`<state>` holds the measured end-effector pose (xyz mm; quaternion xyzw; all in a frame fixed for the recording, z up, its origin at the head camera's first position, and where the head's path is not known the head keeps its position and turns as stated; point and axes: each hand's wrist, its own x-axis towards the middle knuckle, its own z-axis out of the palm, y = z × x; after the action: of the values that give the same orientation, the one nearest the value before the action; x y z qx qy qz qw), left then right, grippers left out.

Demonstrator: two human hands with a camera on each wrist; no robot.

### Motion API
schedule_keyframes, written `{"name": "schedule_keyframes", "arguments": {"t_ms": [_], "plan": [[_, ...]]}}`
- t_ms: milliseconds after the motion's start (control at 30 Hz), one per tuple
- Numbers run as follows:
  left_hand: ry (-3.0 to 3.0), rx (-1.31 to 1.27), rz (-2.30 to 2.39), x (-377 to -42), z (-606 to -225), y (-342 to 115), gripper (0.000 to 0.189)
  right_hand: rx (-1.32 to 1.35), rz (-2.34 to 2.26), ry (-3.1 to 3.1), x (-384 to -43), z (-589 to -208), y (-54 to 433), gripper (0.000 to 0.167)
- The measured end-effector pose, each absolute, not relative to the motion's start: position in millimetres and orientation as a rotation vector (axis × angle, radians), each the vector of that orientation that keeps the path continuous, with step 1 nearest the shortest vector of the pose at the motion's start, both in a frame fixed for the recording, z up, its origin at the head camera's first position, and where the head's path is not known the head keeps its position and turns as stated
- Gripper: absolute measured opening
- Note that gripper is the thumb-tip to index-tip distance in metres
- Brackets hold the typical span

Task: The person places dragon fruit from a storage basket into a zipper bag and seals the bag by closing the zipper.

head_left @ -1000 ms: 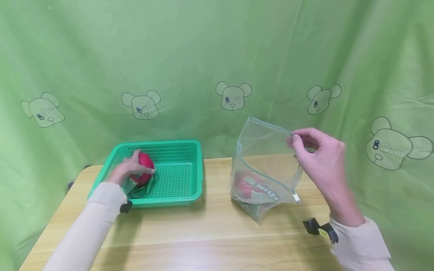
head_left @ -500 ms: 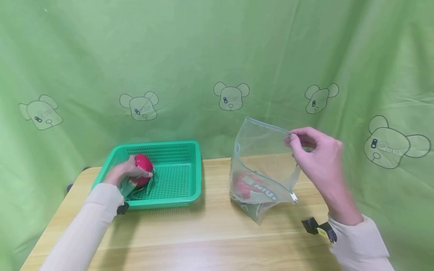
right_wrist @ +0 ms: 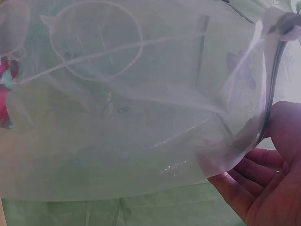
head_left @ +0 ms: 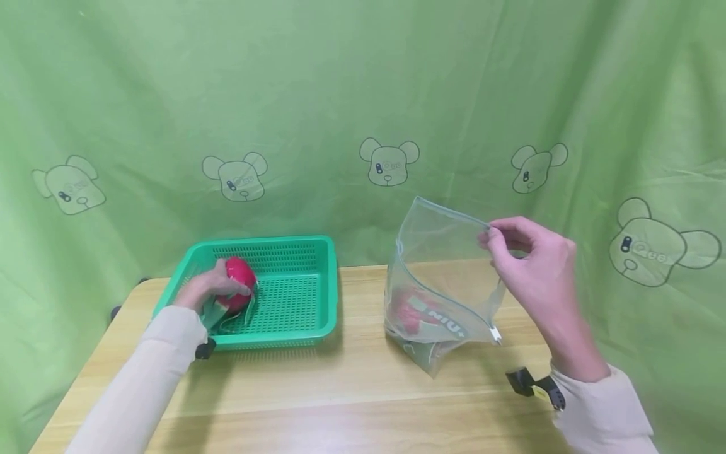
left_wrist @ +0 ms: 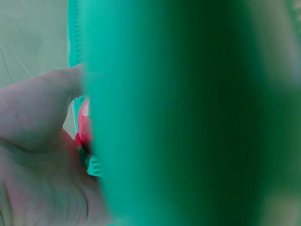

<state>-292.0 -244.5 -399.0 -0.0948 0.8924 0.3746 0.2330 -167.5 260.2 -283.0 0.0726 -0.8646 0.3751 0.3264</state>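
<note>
In the head view my left hand (head_left: 212,284) reaches into the green plastic basket (head_left: 330,296) and grips a rounded, glossy red thing (head_left: 242,272) with green pieces at its lower side. Its underside is hidden by the hand. The left wrist view is mostly blocked by a blurred green surface, with a sliver of the red thing (left_wrist: 83,129) beside the palm. My right hand (head_left: 539,271) pinches the upper right edge of a clear zip bag (head_left: 442,246), whose mouth gapes. Another red thing (head_left: 413,310) shows through the bag's wall, low down.
Basket and bag stand apart on a light wooden table (head_left: 340,403), basket left, bag right. A white zip slider (head_left: 495,334) hangs at the bag's right corner. Behind the table hangs a green curtain (head_left: 317,94) with mouse-like heads drawn on it.
My left fingers have shifted slightly left and down on the red thing, baring more of its top. My right hand and the bag stay almost still.
</note>
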Motion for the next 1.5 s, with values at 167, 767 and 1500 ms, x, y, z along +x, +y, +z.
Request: {"name": "schedule_keyframes", "arguments": {"t_ms": [167, 767, 1500], "plan": [[2.426, -0.256, 1.078, -289, -395, -244, 0.106, 0.185, 0.975, -2.274, -166, -283, 260, 0.017], [2.298, -0.242, 1.33, -285, -382, -246, 0.11, 0.196, 0.999, -2.244, -167, -283, 261, 0.017], [2.509, 0.065, 1.266, -284, -366, -258, 0.104, 0.171, 1.016, -2.256, -163, -283, 265, 0.018]]}}
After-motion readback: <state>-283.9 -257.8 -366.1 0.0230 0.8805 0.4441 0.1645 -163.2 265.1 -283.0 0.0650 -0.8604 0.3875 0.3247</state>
